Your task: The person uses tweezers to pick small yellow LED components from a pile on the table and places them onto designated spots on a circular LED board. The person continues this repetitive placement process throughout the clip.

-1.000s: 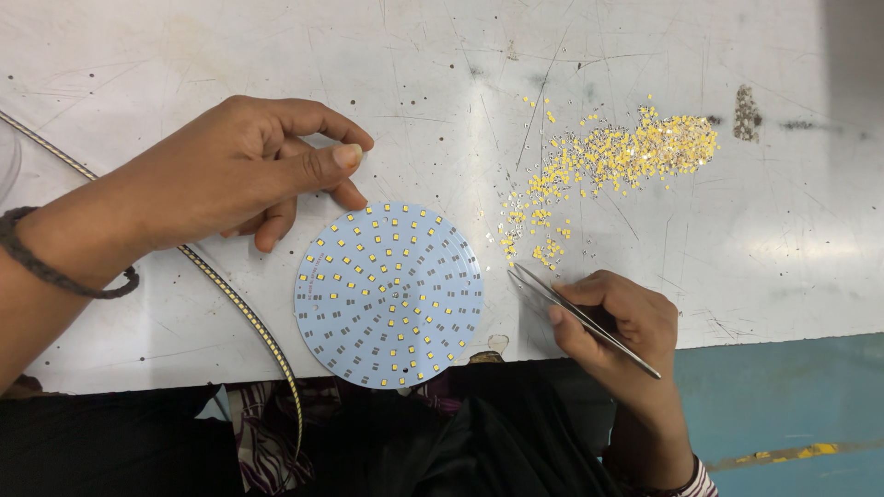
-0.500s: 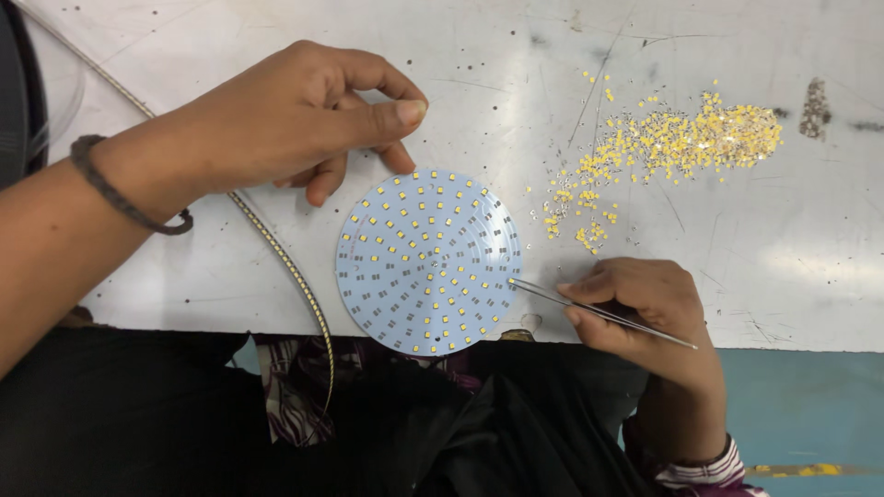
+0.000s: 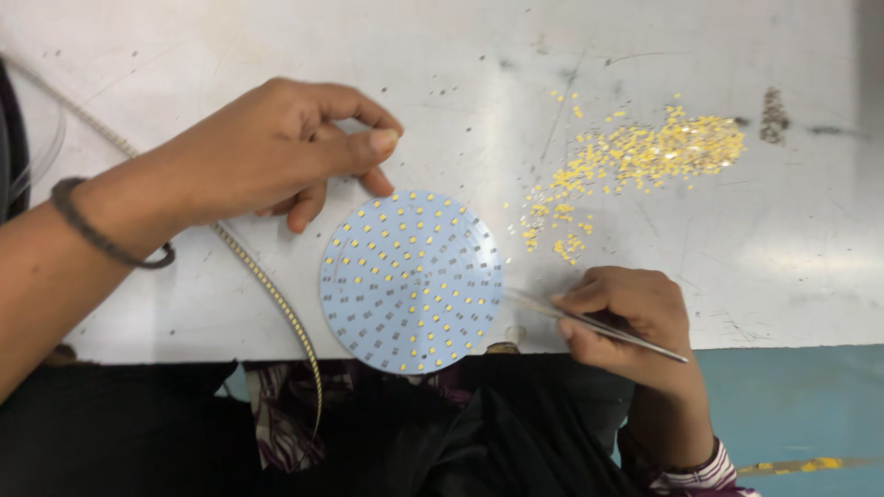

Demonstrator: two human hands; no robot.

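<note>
A round pale-blue LED board is laid flat at the near edge of the white bench, its lower rim slightly overhanging that edge. Many of its pads are filled with small yellow chips, while others are left bare and grey.

A pair of metal tweezers is pinched between the thumb and fingers of the right hand, which is rested at the near edge just right of the board. The tips are pointed left and brought to the board's right rim; whether a chip is gripped there cannot be told.

The left hand is held above the bench just beyond the board's upper left rim, fingers curled in loosely, thumb laid against the forefinger, nothing seen gripped. A dark band is worn on its wrist.

A loose heap of yellow LED chips is scattered toward the far right of the bench. A ribbed flexible metal hose is run diagonally across the left side and over the near edge.
</note>
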